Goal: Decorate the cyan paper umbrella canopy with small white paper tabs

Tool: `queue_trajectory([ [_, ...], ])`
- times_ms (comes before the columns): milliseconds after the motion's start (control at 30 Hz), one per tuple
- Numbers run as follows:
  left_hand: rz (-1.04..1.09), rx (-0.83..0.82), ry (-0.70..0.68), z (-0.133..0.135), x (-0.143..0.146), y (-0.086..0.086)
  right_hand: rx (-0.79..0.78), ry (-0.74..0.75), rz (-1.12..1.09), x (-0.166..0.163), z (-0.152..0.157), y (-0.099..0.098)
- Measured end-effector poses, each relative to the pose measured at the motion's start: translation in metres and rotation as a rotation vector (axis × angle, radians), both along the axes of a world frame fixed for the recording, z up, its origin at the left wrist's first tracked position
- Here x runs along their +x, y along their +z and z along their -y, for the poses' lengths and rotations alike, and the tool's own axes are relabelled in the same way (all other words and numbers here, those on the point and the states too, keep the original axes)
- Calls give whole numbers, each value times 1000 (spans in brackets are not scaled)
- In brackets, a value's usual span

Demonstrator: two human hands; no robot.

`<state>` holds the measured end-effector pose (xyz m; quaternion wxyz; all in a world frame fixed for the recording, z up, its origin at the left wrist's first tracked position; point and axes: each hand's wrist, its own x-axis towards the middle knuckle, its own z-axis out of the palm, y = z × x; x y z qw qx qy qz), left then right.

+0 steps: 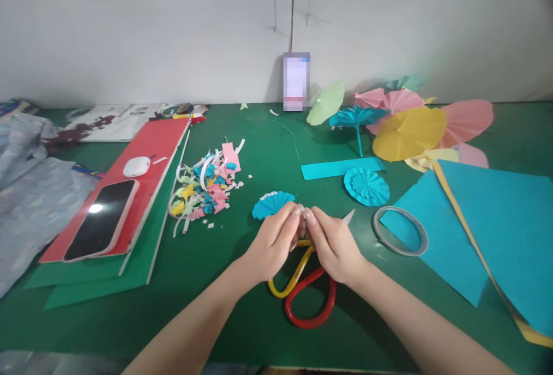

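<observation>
Pale bit, v. small, sits btwn the fingertips just above the scissors, approx. centre of the work area. Mostly hidden by fingers, so can't ID material or shape. L hand and R hand both pinched on it, thumbs up top side by side, other fingers curled under.

Blue fan just past L hand, lying on table: pleated paper, round outer edge, a few white pcs along far rim. Near side covered by hand; can't tell if they touch.

Scissors under both hands: 1 yellow loop, 1 red, blade tip poking out past R hand.

R of that: blue rosette, flat, pleated, smaller pleated ring at its ctr. Blue strip just behind it. Tape roll partly on blue sheets, w/ yellow strip across them.

Back R: paper parasols in yellow, pink, green, blue; 1 blue w/ stick down.

L: scrap pile, mixed colours. Further L: black-screen phone + white case on red board, green boards underneath.

Back ctr: 2nd phone upright near wall, screen pixelated.
</observation>
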<state>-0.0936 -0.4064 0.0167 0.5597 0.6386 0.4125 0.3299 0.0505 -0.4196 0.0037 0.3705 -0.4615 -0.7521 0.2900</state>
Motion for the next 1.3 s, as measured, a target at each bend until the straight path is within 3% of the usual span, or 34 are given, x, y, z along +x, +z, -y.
queue_trajectory([
  [433, -151, 143, 40, 0, 1, 0, 99, -48, 31, 0, -2, -5],
  [667, -254, 241, 119, -3, -3, 2, 53, -49, -57, -2, 2, -6],
  [1067, -397, 421, 27, 2, -3, 3, 29, 42, -128, 1, 9, -7],
  [1300, -477, 500, 51, 3, -4, 1, 36, 38, -119, 0, 9, -7],
])
